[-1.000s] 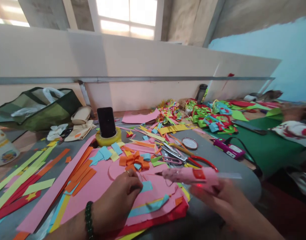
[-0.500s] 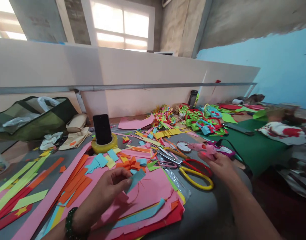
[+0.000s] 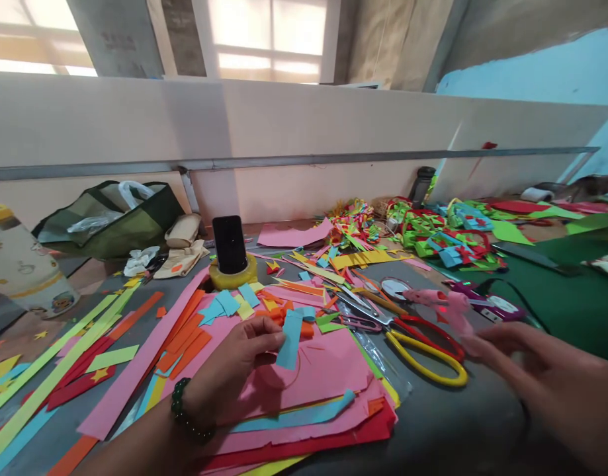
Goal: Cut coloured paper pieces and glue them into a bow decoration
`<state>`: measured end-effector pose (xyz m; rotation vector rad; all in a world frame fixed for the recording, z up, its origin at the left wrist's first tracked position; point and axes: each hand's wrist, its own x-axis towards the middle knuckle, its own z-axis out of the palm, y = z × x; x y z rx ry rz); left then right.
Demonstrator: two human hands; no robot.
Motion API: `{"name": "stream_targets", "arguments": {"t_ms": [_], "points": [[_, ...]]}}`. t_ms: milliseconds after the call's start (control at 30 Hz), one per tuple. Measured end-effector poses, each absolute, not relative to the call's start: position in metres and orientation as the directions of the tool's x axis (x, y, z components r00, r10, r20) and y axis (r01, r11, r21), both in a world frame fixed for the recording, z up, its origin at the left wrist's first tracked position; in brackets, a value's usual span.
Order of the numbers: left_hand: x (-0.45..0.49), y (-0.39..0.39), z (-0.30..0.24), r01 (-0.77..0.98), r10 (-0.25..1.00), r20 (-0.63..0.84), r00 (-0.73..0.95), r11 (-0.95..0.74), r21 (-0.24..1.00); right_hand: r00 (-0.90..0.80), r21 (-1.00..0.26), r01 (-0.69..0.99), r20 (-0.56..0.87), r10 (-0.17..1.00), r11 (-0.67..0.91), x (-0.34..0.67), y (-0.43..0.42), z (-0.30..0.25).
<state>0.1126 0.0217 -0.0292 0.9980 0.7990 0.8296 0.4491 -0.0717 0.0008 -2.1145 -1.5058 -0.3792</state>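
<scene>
My left hand point(image 3: 239, 357) pinches a small light-blue paper strip point(image 3: 290, 340) between thumb and fingertips, above a stack of pink paper sheets point(image 3: 328, 377). At the right, my right hand point(image 3: 536, 370) is blurred, its fingers loosened at the handle end of a pink glue gun point(image 3: 450, 305). The gun's nozzle points left toward a small round white dish point(image 3: 395, 288). Just left of that hand lie large scissors point(image 3: 427, 363) with red and yellow handles. Orange curled paper pieces point(image 3: 278, 314) sit beyond my left hand.
A phone point(image 3: 229, 243) leans upright on a yellow tape roll point(image 3: 234, 274). Coloured paper strips point(image 3: 100, 330) cover the left side. Behind are a green bag point(image 3: 110, 225), a jar point(image 3: 23, 264) and heaps of paper ornaments point(image 3: 433, 235). A purple device point(image 3: 492, 305) lies right.
My right hand has slid back to the right from the glue gun, uncovering its handle. The blue strip in my left hand has turned more upright. The view has swung left.
</scene>
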Motion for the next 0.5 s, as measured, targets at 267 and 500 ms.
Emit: {"name": "stream_targets", "arguments": {"t_ms": [267, 500], "points": [[0.117, 0.012, -0.026, -0.264, 0.838, -0.218, 0.501, 0.387, 0.884, -0.625, 0.037, 0.672, 0.564, 0.540, 0.739, 0.306, -0.027, -0.019], [0.115, 0.014, -0.027, -0.287, 0.814, -0.161, 0.558, 0.371, 0.883, -0.592, -0.141, 0.537, 0.639, 0.491, 0.831, 0.305, -0.016, -0.018]]}}
